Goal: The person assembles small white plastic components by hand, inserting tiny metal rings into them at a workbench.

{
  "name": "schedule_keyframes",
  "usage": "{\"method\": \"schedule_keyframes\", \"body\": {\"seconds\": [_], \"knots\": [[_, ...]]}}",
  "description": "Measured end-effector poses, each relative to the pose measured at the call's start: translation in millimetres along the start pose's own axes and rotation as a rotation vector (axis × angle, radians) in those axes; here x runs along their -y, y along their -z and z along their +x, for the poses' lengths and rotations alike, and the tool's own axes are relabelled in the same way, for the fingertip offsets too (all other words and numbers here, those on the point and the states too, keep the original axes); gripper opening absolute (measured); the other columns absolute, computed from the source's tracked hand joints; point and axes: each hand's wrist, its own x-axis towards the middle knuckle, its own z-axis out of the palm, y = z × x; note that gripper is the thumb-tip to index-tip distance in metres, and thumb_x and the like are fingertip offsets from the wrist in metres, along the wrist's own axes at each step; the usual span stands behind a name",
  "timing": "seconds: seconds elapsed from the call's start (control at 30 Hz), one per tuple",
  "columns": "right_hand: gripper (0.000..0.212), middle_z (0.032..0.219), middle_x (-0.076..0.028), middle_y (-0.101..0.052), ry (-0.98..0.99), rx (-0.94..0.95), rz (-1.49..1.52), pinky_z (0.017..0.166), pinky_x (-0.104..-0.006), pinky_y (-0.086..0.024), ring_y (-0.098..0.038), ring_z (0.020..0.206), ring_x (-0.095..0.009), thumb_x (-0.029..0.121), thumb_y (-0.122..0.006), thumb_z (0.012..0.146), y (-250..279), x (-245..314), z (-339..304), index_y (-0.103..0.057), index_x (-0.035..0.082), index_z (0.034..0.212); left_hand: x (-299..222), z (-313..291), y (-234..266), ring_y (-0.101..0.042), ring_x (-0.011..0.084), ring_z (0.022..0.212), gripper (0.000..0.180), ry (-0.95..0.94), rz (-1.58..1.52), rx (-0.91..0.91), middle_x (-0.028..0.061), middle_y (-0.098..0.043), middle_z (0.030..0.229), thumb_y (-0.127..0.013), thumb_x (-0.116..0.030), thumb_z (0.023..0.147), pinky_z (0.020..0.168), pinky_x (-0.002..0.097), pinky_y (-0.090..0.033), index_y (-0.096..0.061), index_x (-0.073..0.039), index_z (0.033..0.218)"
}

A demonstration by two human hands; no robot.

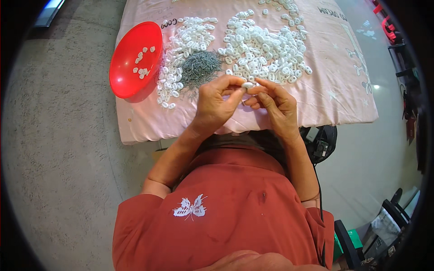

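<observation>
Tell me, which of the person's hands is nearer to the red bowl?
Left. The left hand is just right of the red bowl, past a strip of white pieces. The right hand lies farther right, beyond the left hand; both pinch a small white piece.

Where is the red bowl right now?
Head view: the red bowl sits at the pink cloth's left edge, beside the white plastic pieces.
</observation>
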Motion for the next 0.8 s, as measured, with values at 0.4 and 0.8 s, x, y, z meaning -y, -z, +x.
{"method": "schedule_keyframes", "body": {"seconds": [0.4, 0.8], "knots": [[0.030, 0.104, -0.013, -0.067, 0.035, -0.149, 0.075, 0.077, -0.0267, -0.055, -0.068, 0.089, -0.018, 0.002, -0.052, 0.099, 5, 0, 2, -0.052, -0.003, 0.129, -3, 40, 176, -0.063, 0.0092, 0.077, 0.012, -0.121, 0.645, -0.721, 0.0036, -0.068, 0.086, -0.067, -0.003, 0.088, 0.068, 0.0253, -0.052, -0.070, -0.001, 0.099], [0.011, 0.083, -0.006, -0.066, 0.009, -0.171, -0.033, 0.060, -0.0211, -0.048, -0.059, 0.067, -0.008, 0.004, -0.055, 0.099, -3, 1, -3, -0.061, -0.003, 0.105, 19, 37, 37, -0.062, 0.0253, 0.082, 0.013, -0.362, 0.723, 0.003, 0.0097, -0.064, 0.086, -0.070, -0.004, 0.081, 0.074, 0.0339, -0.049, -0.071, -0.004, 0.094]]}}
